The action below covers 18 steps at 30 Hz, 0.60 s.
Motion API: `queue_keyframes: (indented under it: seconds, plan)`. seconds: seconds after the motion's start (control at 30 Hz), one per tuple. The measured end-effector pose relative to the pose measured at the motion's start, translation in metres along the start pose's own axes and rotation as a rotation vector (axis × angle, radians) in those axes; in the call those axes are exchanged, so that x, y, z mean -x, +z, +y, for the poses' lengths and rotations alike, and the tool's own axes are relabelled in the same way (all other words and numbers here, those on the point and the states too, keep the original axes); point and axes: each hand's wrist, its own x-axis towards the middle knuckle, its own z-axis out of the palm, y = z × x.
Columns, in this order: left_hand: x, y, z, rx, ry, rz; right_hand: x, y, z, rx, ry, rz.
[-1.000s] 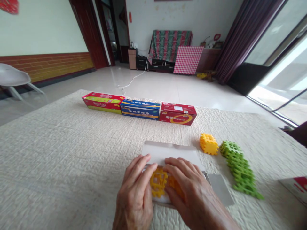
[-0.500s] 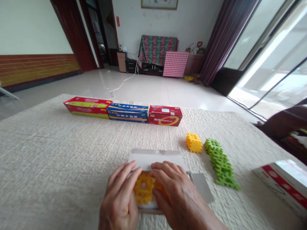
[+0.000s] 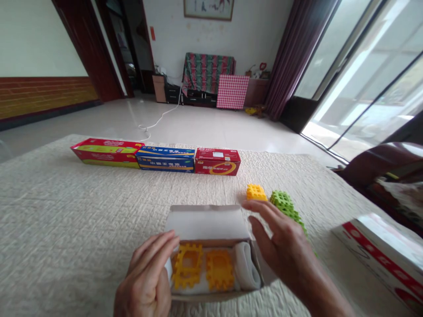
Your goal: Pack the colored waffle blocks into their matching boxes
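An open cardboard box (image 3: 206,223) lies in front of me with its flap folded back. Inside are two yellow interlocking plastic blocks, a left one (image 3: 187,266) and a right one (image 3: 220,269), bedded in white padding. A rolled piece of white foam (image 3: 246,266) fills the box's right end. My left hand (image 3: 147,275) rests at the left end of the box, fingers stretched out, holding nothing. Over the right side hovers my right hand (image 3: 280,233), fingers apart and nothing in them. Just beyond its fingertips sits a yellow block cube (image 3: 255,192), partly hidden.
Green interlocking blocks (image 3: 283,200) lie to the right, partly behind my right hand. A red-and-yellow box (image 3: 109,152), a blue box (image 3: 165,159) and a red box (image 3: 217,162) form a row at the far edge. A white-and-red box (image 3: 380,255) stands at right.
My right hand has lifted off the yellow blocks and moved right, uncovering them and the foam roll. My left hand has shifted to the left end. The camera view has turned slightly right.
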Motion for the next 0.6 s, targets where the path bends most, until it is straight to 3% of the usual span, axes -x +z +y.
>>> queue_keyframes:
  seconds: [0.07,0.23,0.43,0.6]
  plan:
    - [-0.002,0.000,0.001,0.008,-0.003,0.011,-0.007,0.002,0.033,0.119,0.057,0.070]
    - [-0.005,0.000,0.002,0.018,0.008,0.077,-0.025,0.027,0.095,0.423,0.155,-0.031]
    - [-0.001,0.000,0.001,0.049,-0.009,0.026,-0.022,0.046,0.108,0.524,0.172,-0.056]
    - [0.000,0.002,0.001,0.071,-0.016,0.029,-0.013,0.041,0.101,0.359,0.195,0.002]
